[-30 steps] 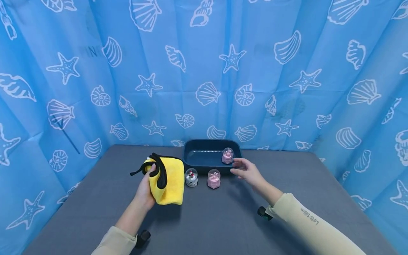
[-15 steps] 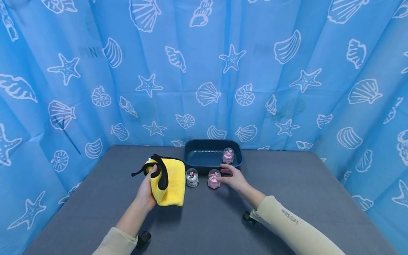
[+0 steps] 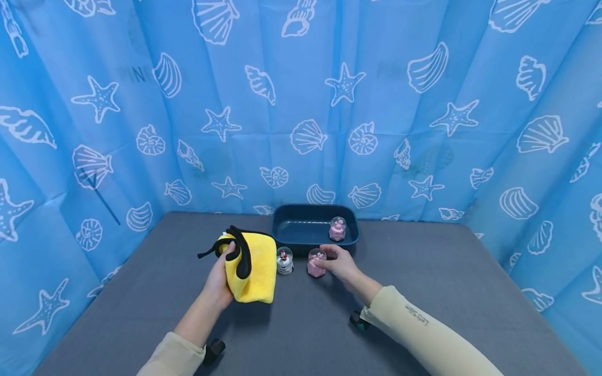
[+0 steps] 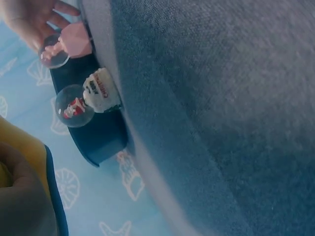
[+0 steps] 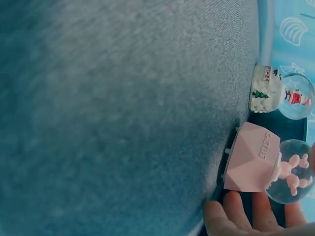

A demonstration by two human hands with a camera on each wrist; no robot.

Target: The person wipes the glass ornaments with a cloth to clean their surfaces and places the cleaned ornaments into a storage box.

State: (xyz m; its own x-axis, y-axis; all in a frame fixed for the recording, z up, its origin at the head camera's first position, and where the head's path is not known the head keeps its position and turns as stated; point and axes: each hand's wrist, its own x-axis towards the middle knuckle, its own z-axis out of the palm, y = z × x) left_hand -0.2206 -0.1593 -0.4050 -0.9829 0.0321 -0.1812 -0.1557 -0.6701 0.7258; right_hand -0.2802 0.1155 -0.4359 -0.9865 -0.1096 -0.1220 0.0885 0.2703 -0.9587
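My left hand (image 3: 220,279) grips a folded yellow cloth (image 3: 256,271) with black edging, raised above the table. My right hand (image 3: 342,265) is at the pink snow globe (image 3: 316,265), thumb on its near side and fingers at its right; firm contact cannot be told. In the right wrist view, the fingertips (image 5: 234,201) reach the side of the pink faceted base. A white snow globe (image 3: 284,262) with a small red figure stands between cloth and pink globe. Another pink snow globe (image 3: 337,230) stands upright inside the dark blue tray (image 3: 293,243), at its right end.
The tray stands near the back edge of the grey table (image 3: 301,329), just behind the two front globes. A blue curtain (image 3: 301,104) with white shell and starfish prints hangs behind and along both sides.
My right hand has moved left from the tray's right end to the front pink snow globe. The left hand keeps the cloth in nearly the same place.
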